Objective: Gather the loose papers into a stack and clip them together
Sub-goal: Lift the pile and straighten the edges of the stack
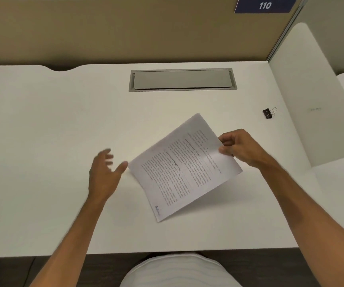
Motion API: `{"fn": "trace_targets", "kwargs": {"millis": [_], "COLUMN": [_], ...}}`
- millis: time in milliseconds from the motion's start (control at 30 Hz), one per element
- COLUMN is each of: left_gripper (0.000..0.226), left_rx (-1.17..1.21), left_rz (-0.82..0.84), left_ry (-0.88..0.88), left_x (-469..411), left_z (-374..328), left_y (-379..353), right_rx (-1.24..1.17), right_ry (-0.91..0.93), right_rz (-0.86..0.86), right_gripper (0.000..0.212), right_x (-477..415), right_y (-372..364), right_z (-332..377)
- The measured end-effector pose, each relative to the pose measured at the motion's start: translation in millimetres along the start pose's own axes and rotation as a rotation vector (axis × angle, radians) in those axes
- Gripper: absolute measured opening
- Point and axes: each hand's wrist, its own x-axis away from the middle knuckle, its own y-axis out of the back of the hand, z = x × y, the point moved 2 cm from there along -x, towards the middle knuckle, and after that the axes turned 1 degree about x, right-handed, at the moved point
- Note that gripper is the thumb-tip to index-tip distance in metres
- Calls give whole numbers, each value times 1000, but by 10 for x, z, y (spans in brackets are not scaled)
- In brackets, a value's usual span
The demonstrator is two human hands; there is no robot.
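Note:
A stack of printed white papers (179, 168) is held tilted above the middle of the white desk (42, 125). My right hand (239, 149) pinches the stack's right edge between thumb and fingers. My left hand (105, 172) hovers just left of the stack with fingers spread, blurred, its thumb close to the papers' left corner and holding nothing. A black binder clip (269, 113) with silver wire handles lies on the desk at the far right, well away from both hands.
A grey cable-tray lid (182, 79) is set into the desk near the back. A tan partition rises behind, with a blue sign reading 110 (265, 5). A white side panel (316, 90) bounds the right side.

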Motion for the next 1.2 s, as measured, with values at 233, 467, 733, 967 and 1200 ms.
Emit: {"fn": "trace_targets", "kwargs": {"millis": [233, 467, 733, 967, 1200], "left_gripper": [71, 13, 34, 31, 17], "left_rx": [-74, -4, 327, 401, 243], "left_rz": [413, 311, 205, 175, -66], "left_ry": [-433, -405, -287, -319, -347], "left_x": [152, 77, 23, 13, 116], "left_z": [-1030, -1164, -1008, -972, -959], "left_y": [-202, -175, -42, -64, -107], "right_rx": [340, 646, 2, -401, -346], "right_ry": [181, 301, 138, 200, 231], "right_rz": [56, -101, -463, -137, -299], "right_gripper": [27, 22, 99, 29, 26], "right_x": [183, 373, 626, 469, 340], "right_y": [160, 185, 190, -267, -383], "right_z": [733, 1166, 636, 383, 365]}}
